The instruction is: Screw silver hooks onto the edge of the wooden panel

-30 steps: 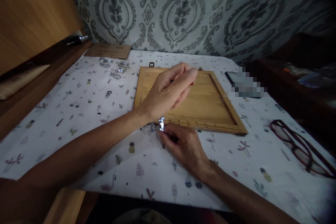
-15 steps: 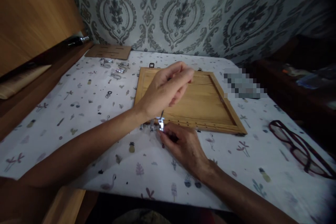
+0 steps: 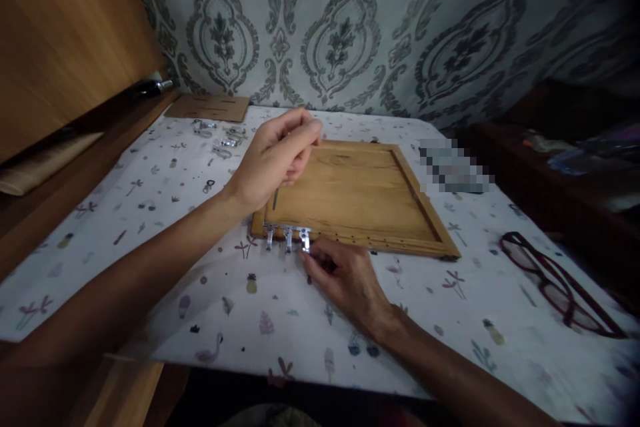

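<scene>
My left hand [image 3: 277, 155] is raised over the left part of a wooden panel with a raised border [image 3: 360, 187]. Its fingers are closed, and a thin dark screwdriver shaft [image 3: 275, 199] shows beneath the fist; the handle is hidden. My right hand [image 3: 345, 267] rests at the panel's near edge, thumb and fingertips pinching the lower end of a shiny metal latch [image 3: 305, 241]. Two similar latches, a middle one [image 3: 289, 239] and a left one [image 3: 270, 238], sit along the same edge. To their right, small dark holes dot the border.
More loose metal latches [image 3: 223, 143] lie at the back left, near a brown cardboard piece [image 3: 207, 108]. A small metal piece [image 3: 209, 185] lies left of the panel. Red-framed glasses [image 3: 560, 283] and a blurred-out flat object [image 3: 455, 167] are on the right.
My left hand has moved left and away from the right-hand latch, the screwdriver shaft going with it. My right hand stays at that latch. The view has shifted slightly.
</scene>
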The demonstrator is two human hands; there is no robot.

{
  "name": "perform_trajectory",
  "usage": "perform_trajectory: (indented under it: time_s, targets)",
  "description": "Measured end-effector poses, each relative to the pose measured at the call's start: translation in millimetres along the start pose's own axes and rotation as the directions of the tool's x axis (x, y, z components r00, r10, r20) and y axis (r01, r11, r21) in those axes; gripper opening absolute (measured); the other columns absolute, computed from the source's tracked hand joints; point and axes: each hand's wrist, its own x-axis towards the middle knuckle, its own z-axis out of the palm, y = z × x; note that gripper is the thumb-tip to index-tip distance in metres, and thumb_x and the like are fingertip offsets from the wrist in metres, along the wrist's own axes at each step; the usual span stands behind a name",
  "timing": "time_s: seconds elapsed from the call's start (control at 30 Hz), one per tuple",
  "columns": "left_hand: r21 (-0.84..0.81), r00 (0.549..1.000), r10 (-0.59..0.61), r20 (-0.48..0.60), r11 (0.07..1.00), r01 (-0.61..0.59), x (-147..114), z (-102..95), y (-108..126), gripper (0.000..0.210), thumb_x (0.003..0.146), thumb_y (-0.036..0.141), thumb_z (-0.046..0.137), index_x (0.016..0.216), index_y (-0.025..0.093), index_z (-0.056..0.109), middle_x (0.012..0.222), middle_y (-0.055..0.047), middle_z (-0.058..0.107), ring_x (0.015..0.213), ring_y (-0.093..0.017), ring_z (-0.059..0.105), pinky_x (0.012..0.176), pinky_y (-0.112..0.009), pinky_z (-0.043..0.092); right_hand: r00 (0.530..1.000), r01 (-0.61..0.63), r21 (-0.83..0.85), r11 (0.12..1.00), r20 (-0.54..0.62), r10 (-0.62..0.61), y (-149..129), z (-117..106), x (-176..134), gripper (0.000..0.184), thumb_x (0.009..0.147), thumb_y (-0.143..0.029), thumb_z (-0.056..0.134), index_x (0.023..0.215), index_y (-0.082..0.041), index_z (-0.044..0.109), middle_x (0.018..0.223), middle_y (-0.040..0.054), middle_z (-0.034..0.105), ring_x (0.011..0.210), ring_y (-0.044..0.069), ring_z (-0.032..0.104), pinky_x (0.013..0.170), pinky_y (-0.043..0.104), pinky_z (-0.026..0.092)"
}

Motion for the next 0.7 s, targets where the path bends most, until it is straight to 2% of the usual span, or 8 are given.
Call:
perform_trajectory:
  time_s: [0.13, 0.3, 0.57, 0.63, 0.7]
  targets:
    - [0.107, 0.998, -0.053, -0.036, 0.993, 0.056, -5.0, -9.9, 0.6, 0.024, 0.099, 0.022, 0.047, 0.075, 0.019, 0.048, 0.049, 0.010, 0.031, 0.040, -0.004, 0.021, 0.039, -0.015, 0.018, 1.000, -0.008, 0.014, 1.000, 0.000, 0.008, -0.7, -0.4, 0.6, 0.031, 0.089, -0.030, 0.055, 0.060, -0.021, 0.052, 0.050, -0.0035, 0.054, 0.047, 0.009, 0.044, 0.048, 0.024, 0.034]
    - [0.135, 0.992, -0.081, -0.092, 0.986, 0.093, -14.6, -23.7, 2.1, 0.021, 0.095, 0.026, 0.052, 0.076, 0.020, 0.049, 0.049, 0.010, 0.033, 0.038, -0.004, 0.022, 0.038, -0.014, 0.018, 1.000, -0.021, 0.042, 0.999, -0.006, 0.021, -3.5, -3.4, 2.3, 0.034, 0.091, -0.037, 0.057, 0.061, -0.020, 0.056, 0.049, -0.0031, 0.057, 0.046, 0.009, 0.048, 0.049, 0.023, 0.037]
    - [0.129, 0.952, 0.017, -0.305, 0.991, 0.024, -27.0, -64.5, 24.9, 0.023, 0.086, 0.031, 0.064, 0.072, 0.020, 0.050, 0.046, 0.012, 0.029, 0.037, -0.003, 0.020, 0.038, -0.016, 0.016, 0.995, 0.031, 0.067, 0.997, -0.096, -0.024, -6.2, -10.3, 3.6, 0.046, 0.093, -0.038, 0.051, 0.053, -0.023, 0.035, 0.048, -0.0054, 0.032, 0.045, 0.008, 0.031, 0.044, 0.024, 0.027]
    - [0.144, 0.932, 0.033, -0.362, 0.989, 0.021, -31.0, -76.1, 31.1, 0.025, 0.083, 0.033, 0.068, 0.071, 0.020, 0.050, 0.046, 0.012, 0.028, 0.037, -0.004, 0.020, 0.039, -0.016, 0.017, 0.994, 0.067, 0.086, 0.994, -0.086, -0.060, -6.7, -11.5, 3.0, 0.046, 0.093, -0.036, 0.051, 0.052, -0.023, 0.035, 0.048, -0.0054, 0.032, 0.044, 0.008, 0.030, 0.043, 0.024, 0.027]
    - [0.138, 0.911, 0.034, -0.410, 0.990, 0.026, -36.5, -83.3, 34.8, 0.027, 0.081, 0.035, 0.069, 0.071, 0.020, 0.049, 0.046, 0.012, 0.027, 0.038, -0.004, 0.021, 0.040, -0.016, 0.018, 0.992, 0.108, 0.107, 0.988, -0.069, -0.101, -7.5, -12.4, 2.4, 0.044, 0.093, -0.035, 0.052, 0.052, -0.022, 0.041, 0.047, -0.0047, 0.038, 0.044, 0.009, 0.035, 0.044, 0.023, 0.031]
